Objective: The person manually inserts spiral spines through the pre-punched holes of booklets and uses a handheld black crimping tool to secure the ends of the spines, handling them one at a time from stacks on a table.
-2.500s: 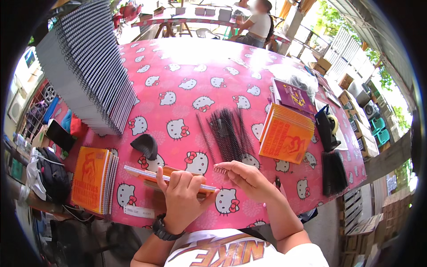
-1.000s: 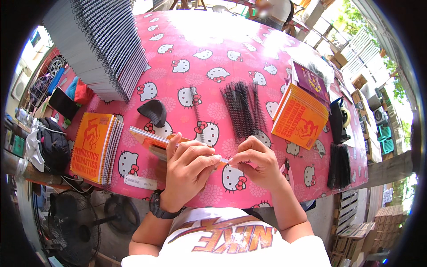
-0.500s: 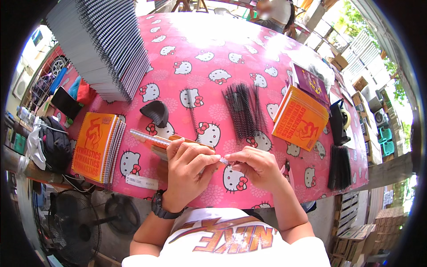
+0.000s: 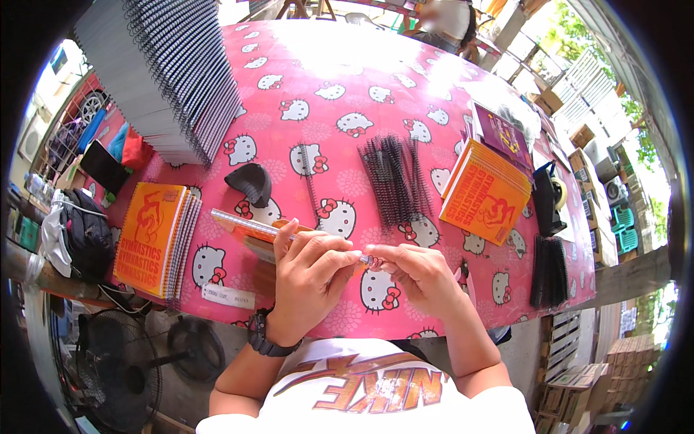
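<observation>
Over the counter, a notebook slants into the left hand, fingers closed around it; it looks light and bendy, best held flat along its edge. At its right end, the right hand pinches a thin coil, probably springy and easily bent.

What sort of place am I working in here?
Probably a bookbinding workshop, judging by the tall stack of grey-white spiral-bound notebooks, the bundle of thin black binding coils and the orange-covered spiral notebook in the left hand.

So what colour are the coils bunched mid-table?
Black; the coils show best in the head view.
</observation>
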A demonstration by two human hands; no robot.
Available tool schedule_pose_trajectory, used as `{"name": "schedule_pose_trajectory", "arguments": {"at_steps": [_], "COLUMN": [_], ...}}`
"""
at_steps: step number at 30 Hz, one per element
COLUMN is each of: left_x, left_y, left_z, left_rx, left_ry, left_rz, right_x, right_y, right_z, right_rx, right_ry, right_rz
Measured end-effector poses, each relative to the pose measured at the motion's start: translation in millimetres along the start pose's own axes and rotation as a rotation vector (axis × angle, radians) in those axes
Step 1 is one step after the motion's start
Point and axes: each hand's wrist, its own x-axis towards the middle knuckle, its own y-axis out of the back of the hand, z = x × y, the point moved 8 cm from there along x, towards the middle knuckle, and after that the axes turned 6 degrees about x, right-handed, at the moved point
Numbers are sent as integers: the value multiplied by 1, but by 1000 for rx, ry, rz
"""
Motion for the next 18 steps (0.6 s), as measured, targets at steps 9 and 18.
{"name": "schedule_pose_trajectory", "arguments": {"at_steps": [9, 18], "left_x": [-2, 5], "left_y": [-3, -3], "left_z": [7, 16], "left_rx": [95, 46], "left_ry": [-43, -81], "left_rz": [-264, -250], "right_x": [16, 139], "right_y": [-10, -96], "right_z": [14, 120], "right_rx": [296, -251], "right_ry": [-94, 21], "right_rz": [-209, -98]}}
